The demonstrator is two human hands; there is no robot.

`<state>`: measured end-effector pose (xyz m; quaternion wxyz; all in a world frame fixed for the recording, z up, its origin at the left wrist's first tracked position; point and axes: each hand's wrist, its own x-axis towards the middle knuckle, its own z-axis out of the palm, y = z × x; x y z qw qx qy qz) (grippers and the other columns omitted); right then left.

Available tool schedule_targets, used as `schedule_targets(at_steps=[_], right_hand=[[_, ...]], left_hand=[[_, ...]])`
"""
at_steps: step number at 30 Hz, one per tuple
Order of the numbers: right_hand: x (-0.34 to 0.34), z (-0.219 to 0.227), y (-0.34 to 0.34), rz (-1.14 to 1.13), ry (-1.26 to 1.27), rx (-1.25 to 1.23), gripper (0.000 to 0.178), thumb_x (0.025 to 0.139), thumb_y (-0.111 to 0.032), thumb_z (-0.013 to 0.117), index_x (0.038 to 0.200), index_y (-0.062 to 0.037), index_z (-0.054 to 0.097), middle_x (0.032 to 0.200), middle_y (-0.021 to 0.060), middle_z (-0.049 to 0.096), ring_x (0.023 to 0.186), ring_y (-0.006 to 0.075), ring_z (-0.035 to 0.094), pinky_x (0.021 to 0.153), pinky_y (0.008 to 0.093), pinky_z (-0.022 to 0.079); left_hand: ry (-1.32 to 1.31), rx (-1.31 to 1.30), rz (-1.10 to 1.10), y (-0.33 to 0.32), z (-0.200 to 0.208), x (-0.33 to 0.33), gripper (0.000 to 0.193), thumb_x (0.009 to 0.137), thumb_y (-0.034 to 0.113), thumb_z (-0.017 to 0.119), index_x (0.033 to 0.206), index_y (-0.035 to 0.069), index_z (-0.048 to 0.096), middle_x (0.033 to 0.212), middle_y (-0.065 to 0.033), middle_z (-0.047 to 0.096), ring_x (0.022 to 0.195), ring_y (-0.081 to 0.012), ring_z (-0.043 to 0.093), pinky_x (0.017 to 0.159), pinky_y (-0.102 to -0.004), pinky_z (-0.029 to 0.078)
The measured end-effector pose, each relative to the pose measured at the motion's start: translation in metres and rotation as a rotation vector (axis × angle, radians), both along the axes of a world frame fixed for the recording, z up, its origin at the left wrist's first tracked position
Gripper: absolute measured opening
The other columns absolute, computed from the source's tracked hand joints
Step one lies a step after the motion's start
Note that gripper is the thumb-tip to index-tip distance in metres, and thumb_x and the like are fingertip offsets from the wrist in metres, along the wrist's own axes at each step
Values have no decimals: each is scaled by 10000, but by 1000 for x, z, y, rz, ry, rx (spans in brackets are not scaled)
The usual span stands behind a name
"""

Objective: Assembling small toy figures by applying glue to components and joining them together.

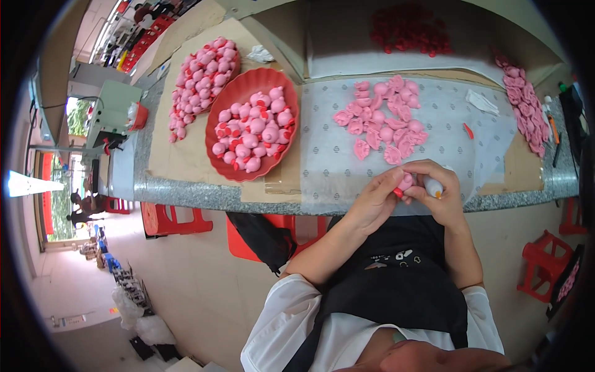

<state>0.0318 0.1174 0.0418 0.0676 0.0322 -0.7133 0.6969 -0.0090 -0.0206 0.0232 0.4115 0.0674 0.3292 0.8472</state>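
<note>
Close to the table's front edge, my two hands are together. My left hand point(377, 197) is closed on a small pink toy figure point(405, 181) with a red part at its lower end. Held in my right hand point(447, 197) is a small white squeeze bottle point(433, 186) with an orange tip. Fingers of that hand also meet the figure; their exact grip is partly hidden. Just beyond my hands lie several pink molded pieces point(389, 118), some round and some ruffled, on a white printed sheet point(322, 167).
A red scalloped bowl point(214, 149) of pink and red figures stands left, with another heap point(204, 77) behind it. Further pink pieces point(524, 102) lie at right; red pieces point(412, 31) sit under the shelf. A crumpled tissue point(481, 102) and red stools point(545, 263) are also visible.
</note>
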Motion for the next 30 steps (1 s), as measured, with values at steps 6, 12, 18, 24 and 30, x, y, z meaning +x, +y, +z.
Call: schedule_targets(at_steps=[6, 12, 18, 24, 30], right_hand=[[-4, 11, 0, -86, -16, 36, 427, 598, 0, 655, 1010, -12, 542, 915, 36, 561, 549, 60, 373, 513, 177, 347], [-5, 19, 10, -238, 89, 380, 329, 578, 0, 641, 893, -16, 549, 724, 60, 502, 572, 131, 431, 557, 219, 353], [7, -10, 31, -290, -66, 753, 191, 600, 30, 614, 768, -10, 533, 688, 103, 478, 621, 215, 474, 579, 249, 374], [-6, 20, -1, -358, 130, 127, 114, 648, 34, 599, 741, 6, 541, 711, 64, 494, 662, 137, 474, 585, 234, 370], [-10, 10, -9, -252, 176, 131, 133, 657, 43, 583, 781, 10, 549, 757, 73, 512, 685, 141, 493, 605, 222, 383]], left_hand=[[-35, -8, -1, -12, 12, -18, 339, 839, 393, 406, 855, 61, 468, 740, -62, 473, 726, -170, 450, 692, -296, 368], [-162, -39, 10, -15, 19, -26, 355, 843, 422, 377, 818, 75, 447, 657, -26, 395, 637, -140, 384, 643, -271, 334], [-236, 4, 34, -4, 8, -24, 333, 841, 414, 393, 832, 86, 447, 636, 2, 355, 601, -117, 348, 619, -245, 308], [-296, -50, 109, 16, 22, -7, 260, 850, 340, 422, 782, 93, 467, 691, 10, 440, 629, -98, 394, 586, -232, 329], [-119, -85, 210, 16, 11, 6, 202, 869, 291, 394, 879, 98, 453, 759, 28, 451, 659, -61, 388, 585, -212, 325]])
